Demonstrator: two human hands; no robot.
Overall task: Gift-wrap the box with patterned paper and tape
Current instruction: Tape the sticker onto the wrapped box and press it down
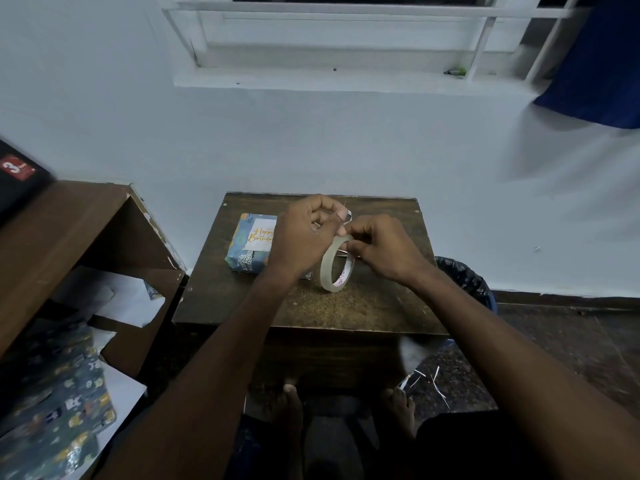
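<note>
A box wrapped in blue patterned paper with a "Happy Birthday" label (250,244) lies on the left part of a small dark wooden table (374,306). A roll of clear tape (335,265) stands on edge at the table's middle. My right hand (384,249) pinches the top of the roll. My left hand (308,233) is just left of it, with thumb and fingers pinching the pulled-out end of the tape (347,216) above the roll. My left forearm covers the box's right edge.
Sheets of blue patterned wrapping paper (59,410) and white paper lie on a low brown shelf (65,230) at the left. A bin with a black liner (467,282) stands right of the table. Paper scraps (426,379) lie on the floor near my bare feet.
</note>
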